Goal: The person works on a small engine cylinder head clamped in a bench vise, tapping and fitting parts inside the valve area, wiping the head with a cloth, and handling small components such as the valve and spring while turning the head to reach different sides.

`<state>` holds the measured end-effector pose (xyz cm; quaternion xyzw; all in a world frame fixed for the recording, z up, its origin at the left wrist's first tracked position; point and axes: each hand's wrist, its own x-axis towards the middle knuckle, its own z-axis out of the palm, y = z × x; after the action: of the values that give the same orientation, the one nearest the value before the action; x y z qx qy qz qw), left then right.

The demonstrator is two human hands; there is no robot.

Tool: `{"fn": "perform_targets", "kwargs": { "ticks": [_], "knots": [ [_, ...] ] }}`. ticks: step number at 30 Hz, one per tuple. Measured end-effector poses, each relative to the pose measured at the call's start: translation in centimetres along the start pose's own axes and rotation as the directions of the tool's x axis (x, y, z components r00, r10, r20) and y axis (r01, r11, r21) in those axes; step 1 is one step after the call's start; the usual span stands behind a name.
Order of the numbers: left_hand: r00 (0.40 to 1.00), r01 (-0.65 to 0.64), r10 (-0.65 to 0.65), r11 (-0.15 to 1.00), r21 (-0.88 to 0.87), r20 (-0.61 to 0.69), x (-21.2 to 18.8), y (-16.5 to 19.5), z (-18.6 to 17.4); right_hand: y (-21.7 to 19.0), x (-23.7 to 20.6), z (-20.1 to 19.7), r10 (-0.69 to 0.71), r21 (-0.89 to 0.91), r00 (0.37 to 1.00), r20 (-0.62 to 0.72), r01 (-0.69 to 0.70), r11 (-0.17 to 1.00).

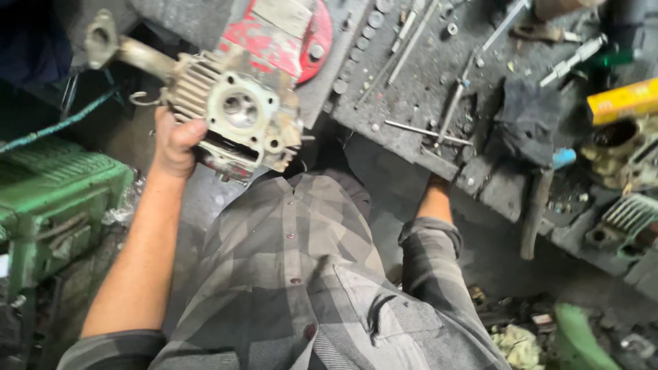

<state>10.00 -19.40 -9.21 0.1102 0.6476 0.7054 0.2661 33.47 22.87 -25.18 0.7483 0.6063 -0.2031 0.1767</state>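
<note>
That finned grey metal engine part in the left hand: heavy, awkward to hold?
The finned grey metal engine part is probably heavy: solid cast metal. The left hand grips one edge only, so it may tip. Its grimy surface could be slippery.

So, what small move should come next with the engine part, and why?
Probably lower the finned cylinder head onto the workbench. The left hand alone holds it in the air, and the right hand is at the bench edge.
</note>
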Motion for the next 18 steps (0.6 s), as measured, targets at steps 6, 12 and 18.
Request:
{"fn": "perform_targets", "kwargs": {
  "ticks": [6,12,18],
  "knots": [
    [0.994,-0.104,0.103,0.994,-0.023,-0.044,0.4,0.3,0.7,2.3,-4.8,2.6,0.118,0.27,0.944,-0.307,-0.033,0.962],
    [0.94,-0.222,0.262,0.956,0.19,-0.218,-0.8,-0.7,0.9,12.3,-10.1,2.7,-0.061,0.439,0.734,-0.676,0.469,0.766],
    [0.694,-0.505,0.541,0.836,0.215,-0.475,-0.2,-0.8,0.0,24.3,-11.1,-10.0,-0.46,0.585,0.766,-0.449,0.641,0.496]
  ]
}}
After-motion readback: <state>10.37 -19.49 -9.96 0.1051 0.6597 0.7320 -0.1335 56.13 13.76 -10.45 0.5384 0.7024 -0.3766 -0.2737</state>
